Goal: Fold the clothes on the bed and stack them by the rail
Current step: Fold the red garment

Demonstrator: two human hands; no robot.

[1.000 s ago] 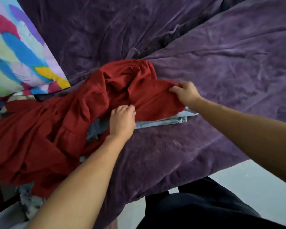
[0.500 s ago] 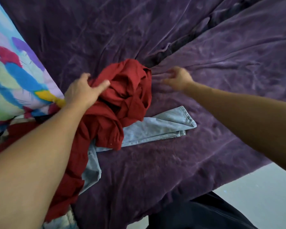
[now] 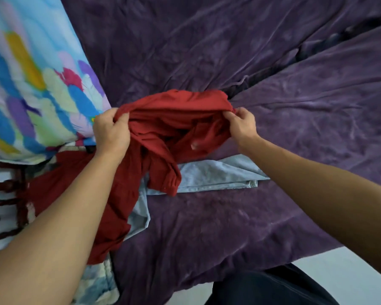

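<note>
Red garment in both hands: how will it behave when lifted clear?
Probably floppy: the red garment sags in folds between the left hand and right hand. Likely light, since pinches hold its edge up. Its tail lies over the light blue jeans and may drag them.

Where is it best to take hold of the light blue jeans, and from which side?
Probably grip the light blue jeans at their free end, coming from the person's right: that end lies flat and bare on the purple bedcover, while the other part lies under the red garment that the left hand and right hand hold.
</note>
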